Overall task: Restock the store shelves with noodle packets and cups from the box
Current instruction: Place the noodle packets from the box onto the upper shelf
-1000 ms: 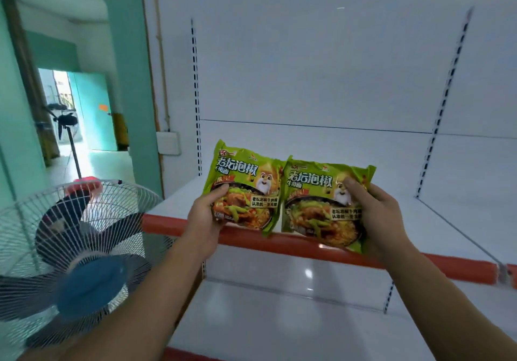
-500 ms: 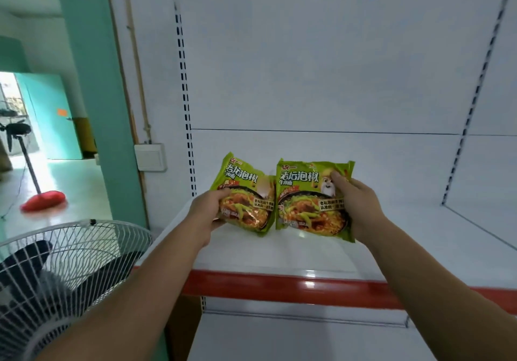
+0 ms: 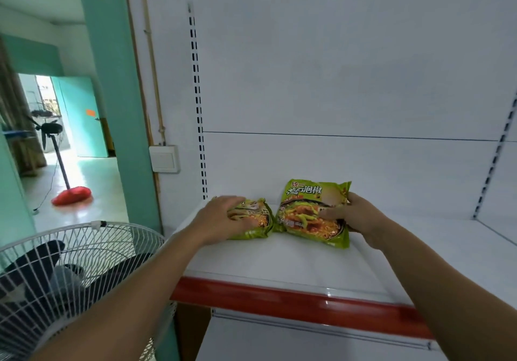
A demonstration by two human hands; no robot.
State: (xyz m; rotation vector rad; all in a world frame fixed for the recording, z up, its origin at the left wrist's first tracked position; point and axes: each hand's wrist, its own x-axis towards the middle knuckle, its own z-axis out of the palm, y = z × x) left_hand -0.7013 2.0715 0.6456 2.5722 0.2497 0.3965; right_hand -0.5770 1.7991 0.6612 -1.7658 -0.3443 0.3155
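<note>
Early stage, judged: left noodle packet (image 3: 260,215) lies flat on white shelf (image 3: 307,260), far left, under left hand (image 3: 223,218) with fingers straight; right hand (image 3: 361,218) pinches tilted right noodle packet (image 3: 310,212) just beside; most restocking remains.

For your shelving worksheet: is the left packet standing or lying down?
Lying down: left packet rests face up on the shelf, left hand on top.

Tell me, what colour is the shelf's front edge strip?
Red; the glossy front edge strip shows best in the head view.
</note>
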